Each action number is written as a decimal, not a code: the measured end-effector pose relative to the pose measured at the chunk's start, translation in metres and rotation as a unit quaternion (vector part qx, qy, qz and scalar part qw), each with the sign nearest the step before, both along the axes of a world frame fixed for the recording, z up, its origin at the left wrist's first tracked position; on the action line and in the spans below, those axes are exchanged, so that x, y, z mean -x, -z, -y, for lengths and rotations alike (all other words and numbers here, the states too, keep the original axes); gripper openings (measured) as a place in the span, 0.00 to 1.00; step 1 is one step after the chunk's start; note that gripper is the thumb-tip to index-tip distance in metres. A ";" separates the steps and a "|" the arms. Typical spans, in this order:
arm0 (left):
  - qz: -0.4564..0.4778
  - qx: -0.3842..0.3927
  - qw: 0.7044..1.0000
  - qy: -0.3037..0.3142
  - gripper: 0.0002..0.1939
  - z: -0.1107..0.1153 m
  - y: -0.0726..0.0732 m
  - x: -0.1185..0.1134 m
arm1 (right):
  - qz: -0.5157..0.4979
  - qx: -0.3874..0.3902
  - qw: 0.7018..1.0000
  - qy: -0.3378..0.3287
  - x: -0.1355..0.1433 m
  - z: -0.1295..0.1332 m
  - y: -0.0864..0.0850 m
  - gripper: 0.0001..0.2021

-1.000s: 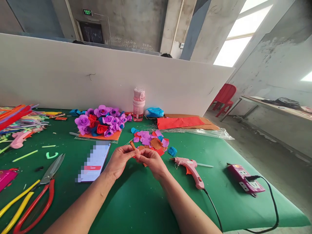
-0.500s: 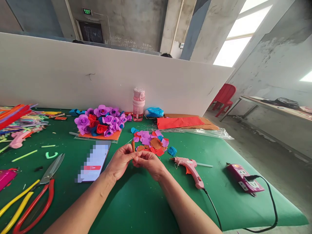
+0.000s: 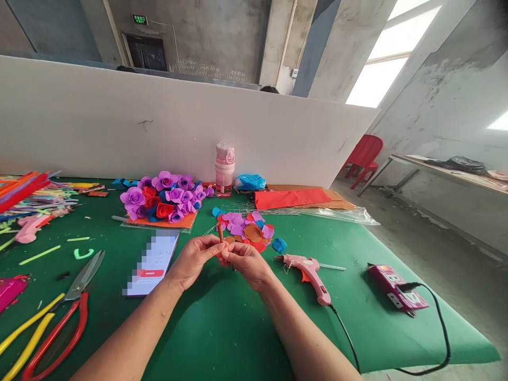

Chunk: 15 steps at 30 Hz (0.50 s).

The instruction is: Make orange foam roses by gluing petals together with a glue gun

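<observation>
Both hands meet above the green table (image 3: pixel 222 328), fingertips together. My left hand (image 3: pixel 200 259) pinches a small rolled brown piece (image 3: pixel 220 232) that stands upright between the fingers. My right hand (image 3: pixel 244 260) is closed at the lower end of the same piece, its fingertips touching the left ones. The lower part of the piece is hidden by the fingers. Just behind the hands lies a heap of purple, red, brown and blue petals (image 3: pixel 237 224). A pink glue gun (image 3: pixel 309 271) rests to the right, and a phone (image 3: pixel 153 270) lies to the left.
Large scissors (image 3: pixel 81 280) lie at the left, near many coloured strips (image 3: pixel 39 198). Finished paper flowers (image 3: pixel 166 196), a pink bottle (image 3: pixel 225 172) and red sheets (image 3: pixel 291 199) line the back. A purple power strip (image 3: pixel 397 291) with a black cable sits at the right.
The brown piece has shifted slightly right and higher, and now leans a little left. My fingers have shifted around its lower end. The view has moved slightly.
</observation>
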State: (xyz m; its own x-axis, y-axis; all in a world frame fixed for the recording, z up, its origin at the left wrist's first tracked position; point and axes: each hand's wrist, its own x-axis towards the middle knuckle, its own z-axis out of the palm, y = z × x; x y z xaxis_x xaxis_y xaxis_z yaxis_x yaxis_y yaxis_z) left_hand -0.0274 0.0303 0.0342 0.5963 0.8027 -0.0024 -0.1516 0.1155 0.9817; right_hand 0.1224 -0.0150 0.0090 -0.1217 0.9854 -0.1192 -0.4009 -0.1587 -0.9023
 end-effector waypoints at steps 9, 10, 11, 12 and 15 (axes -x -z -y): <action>-0.068 -0.097 0.975 -0.190 0.10 -0.005 0.000 0.002 | 0.111 -0.062 0.983 0.135 -0.002 -0.004 -0.003 0.18; -0.080 -0.102 0.972 -0.197 0.11 -0.005 0.001 0.001 | 0.119 -0.075 0.978 0.156 -0.003 -0.004 -0.004 0.17; -0.090 -0.103 0.971 -0.197 0.11 -0.004 0.001 0.001 | 0.129 -0.086 0.973 0.169 -0.003 -0.004 -0.005 0.17; -0.096 -0.103 0.971 -0.191 0.12 -0.004 0.002 -0.001 | 0.139 -0.096 0.970 0.176 -0.004 -0.004 -0.005 0.17; -0.094 -0.094 0.978 -0.159 0.12 0.001 0.001 -0.005 | 0.181 -0.119 0.961 0.172 -0.004 -0.003 -0.008 0.18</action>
